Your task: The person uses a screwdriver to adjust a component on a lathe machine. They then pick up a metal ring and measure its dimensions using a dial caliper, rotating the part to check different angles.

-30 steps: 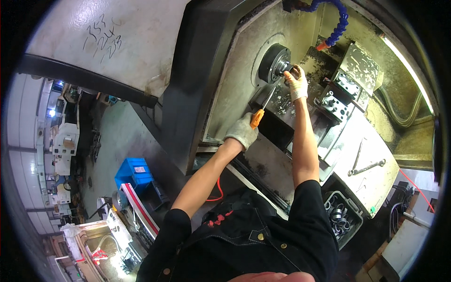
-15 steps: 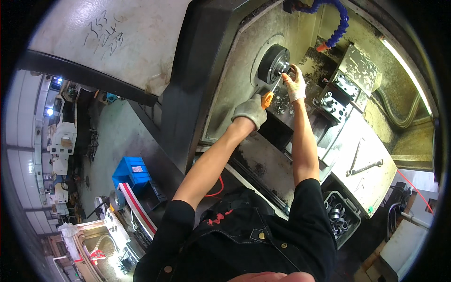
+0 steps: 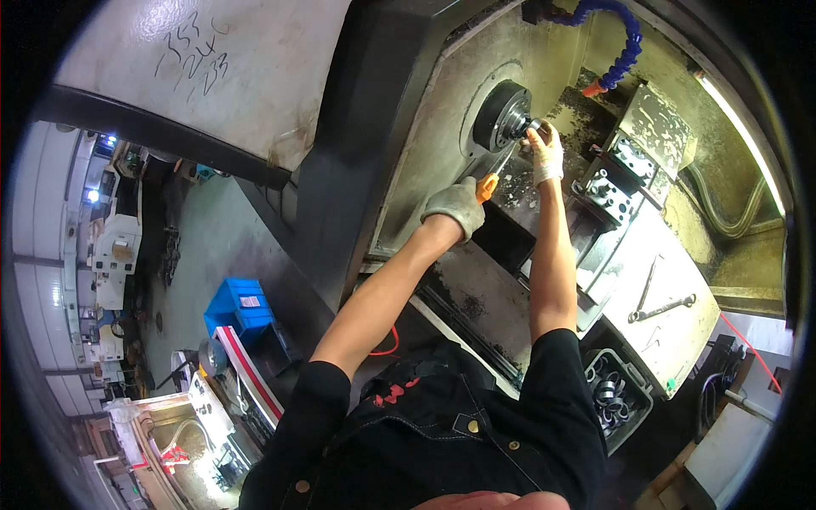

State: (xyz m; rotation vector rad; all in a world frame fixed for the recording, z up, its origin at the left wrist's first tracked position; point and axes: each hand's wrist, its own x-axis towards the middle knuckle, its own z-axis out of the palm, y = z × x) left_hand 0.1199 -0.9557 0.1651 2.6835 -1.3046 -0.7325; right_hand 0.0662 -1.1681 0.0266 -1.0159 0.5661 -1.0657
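In my left hand [image 3: 453, 206], under a thick grey glove, is an orange-handled tool [image 3: 487, 186] with a thin metal shaft angled up toward the chuck. The black round chuck [image 3: 491, 115] sits on the machine's inner wall, with a shiny stepped metal nose [image 3: 516, 124]. My right hand [image 3: 545, 155], partly covered in white, has its fingers curled around a small round metal part [image 3: 534, 126] at the front of that nose. Whether this part touches the nose I cannot tell. The fingertips partly hide it.
Right of my hands stand tool blocks [image 3: 605, 191] with holes. Wrenches [image 3: 663, 308] lie on a pale metal plate [image 3: 680, 340]. Below it, a grey bin [image 3: 618, 399] holds metal rings. A blue jointed coolant hose [image 3: 625, 55] hangs above. Blue crates [image 3: 242, 308] stand at left.
My right hand has shifted slightly right, its fingers now around the small round part. The orange-handled tool stays in my left hand, its shaft still angled toward the chuck. The view has moved slightly.
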